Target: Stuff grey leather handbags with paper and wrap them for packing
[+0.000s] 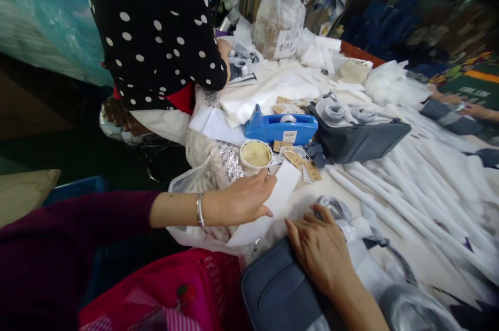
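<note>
My left hand [244, 198], with a silver bracelet on the wrist, pinches a white paper sheet [273, 206] between thumb and fingers. It lies just below a small round tub of yellowish paste [255, 155]. My right hand [319, 248] rests flat, fingers apart, on the top edge of a grey zip pouch [278, 289] near the table's front. A crumpled clear plastic wrap [335, 209] sits just beyond its fingertips.
A blue tape dispenser [280, 128] and brown paper tags [298, 159] lie behind the tub. A second grey pouch [358, 138] holds rolled items. Long white paper rolls [421, 190] cover the right. A person in a polka-dot top [156, 35] works at the far left; another person's hands [463, 107] at the right edge.
</note>
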Demonstrator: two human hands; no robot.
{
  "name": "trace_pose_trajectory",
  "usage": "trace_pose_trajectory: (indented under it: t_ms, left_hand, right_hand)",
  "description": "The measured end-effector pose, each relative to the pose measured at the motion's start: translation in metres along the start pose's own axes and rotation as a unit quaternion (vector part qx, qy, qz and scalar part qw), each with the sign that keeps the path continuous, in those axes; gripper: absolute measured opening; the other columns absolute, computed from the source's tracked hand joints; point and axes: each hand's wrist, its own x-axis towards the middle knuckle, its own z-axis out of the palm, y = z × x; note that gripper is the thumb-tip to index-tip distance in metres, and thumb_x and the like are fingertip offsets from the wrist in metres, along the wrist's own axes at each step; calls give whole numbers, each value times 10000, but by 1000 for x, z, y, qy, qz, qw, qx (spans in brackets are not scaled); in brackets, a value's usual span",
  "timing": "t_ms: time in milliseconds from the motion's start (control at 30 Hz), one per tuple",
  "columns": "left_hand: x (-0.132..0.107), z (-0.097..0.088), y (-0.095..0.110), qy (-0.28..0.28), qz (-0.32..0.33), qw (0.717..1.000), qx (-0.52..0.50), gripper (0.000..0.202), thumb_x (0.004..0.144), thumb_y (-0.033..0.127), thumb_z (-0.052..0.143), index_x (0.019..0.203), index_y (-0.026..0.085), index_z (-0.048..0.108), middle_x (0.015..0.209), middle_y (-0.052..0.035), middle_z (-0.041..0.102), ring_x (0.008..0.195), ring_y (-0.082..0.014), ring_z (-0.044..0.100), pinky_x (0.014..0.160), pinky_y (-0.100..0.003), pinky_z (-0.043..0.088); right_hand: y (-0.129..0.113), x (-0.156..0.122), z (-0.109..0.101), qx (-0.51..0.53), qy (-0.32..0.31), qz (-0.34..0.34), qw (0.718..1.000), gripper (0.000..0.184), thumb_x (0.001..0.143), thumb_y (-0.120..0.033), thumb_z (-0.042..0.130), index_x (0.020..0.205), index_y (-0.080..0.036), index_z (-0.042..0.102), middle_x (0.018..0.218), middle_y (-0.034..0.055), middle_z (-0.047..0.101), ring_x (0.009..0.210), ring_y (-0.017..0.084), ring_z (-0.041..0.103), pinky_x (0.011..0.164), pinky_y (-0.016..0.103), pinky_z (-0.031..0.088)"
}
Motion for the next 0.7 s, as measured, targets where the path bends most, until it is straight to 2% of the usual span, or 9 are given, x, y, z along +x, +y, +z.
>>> trace_pose_trajectory:
  t_ms: [67, 133, 200, 267, 333, 400, 500, 600, 700]
  left_hand:
    - [7, 16, 3, -3, -31, 999, 9, 549, 813, 327, 641, 1250, 120, 381, 1176, -167, 476, 997, -290, 529, 840, -412, 469]
    - [10, 25, 5, 8, -49, 999, -10, 629, 806, 265, 631, 1330, 126, 310, 1196, -173, 474, 1020, -299, 520, 860, -438, 465]
    - [10, 29, 3, 23, -46, 996, -78, 674, 797, 187, 593, 1382, 164, 257, 1239, -163, 459, 1069, -296, 504, 894, -446, 456]
    - [9, 28, -4, 39, -17, 982, -184, 709, 778, 143, 561, 1406, 224, 243, 1284, -136, 447, 1118, -285, 489, 930, -444, 443]
    - [8, 26, -12, 50, 23, 954, -295, 732, 752, 141, 564, 1412, 261, 271, 1317, -109, 448, 1150, -279, 484, 959, -441, 427]
    - [5, 21, -20, 37, 49, 916, -396, 693, 735, 156, 579, 1385, 252, 358, 1295, -88, 490, 1124, -265, 516, 948, -416, 436]
    - [-2, 14, -27, -50, 63, 850, -521, 558, 730, 148, 566, 1280, 226, 513, 1178, -43, 590, 1004, -212, 592, 850, -325, 479]
    - [-7, 13, -26, -132, 78, 793, -589, 498, 703, 110, 569, 1185, 234, 602, 1144, -4, 628, 1022, -196, 607, 836, -280, 484]
    - [-5, 21, -20, -153, 99, 769, -612, 519, 674, 71, 565, 1170, 211, 624, 1208, -3, 617, 1139, -204, 567, 958, -298, 448]
  right_hand:
    - [0, 1, -1, 7, 2, -5, 1000, 438, 961, -217, 393, 558, -216, 563, 543, 4, 605, 600, 181, 549, 947, 454, 326]
    - [1, 1, -3, 17, 16, -10, 1000, 429, 956, -195, 392, 555, -210, 544, 521, -6, 570, 568, 162, 523, 950, 455, 336]
    - [1, 0, -7, 30, 35, -9, 999, 413, 946, -179, 408, 550, -203, 524, 496, -20, 521, 524, 137, 486, 946, 449, 354]
    - [2, -2, -12, 45, 53, -4, 998, 387, 931, -165, 437, 555, -196, 519, 491, -32, 500, 508, 117, 478, 950, 448, 366]
    - [2, -4, -18, 58, 73, -1, 996, 349, 913, -138, 462, 575, -190, 530, 514, -34, 528, 523, 109, 508, 962, 454, 370]
    - [1, -7, -23, 66, 93, 2, 993, 315, 895, -103, 471, 600, -188, 540, 550, -29, 576, 553, 112, 553, 979, 469, 368]
    - [2, -13, -28, 62, 115, 3, 991, 269, 868, -66, 477, 648, -194, 563, 597, -22, 633, 603, 133, 608, 1005, 498, 353]
    - [2, -18, -31, 56, 125, 5, 991, 233, 844, -54, 496, 691, -206, 583, 619, -21, 655, 655, 158, 642, 1022, 515, 339]
    - [1, -20, -33, 56, 119, 10, 991, 250, 839, -47, 490, 658, -209, 549, 595, -27, 631, 642, 154, 636, 1021, 515, 341]
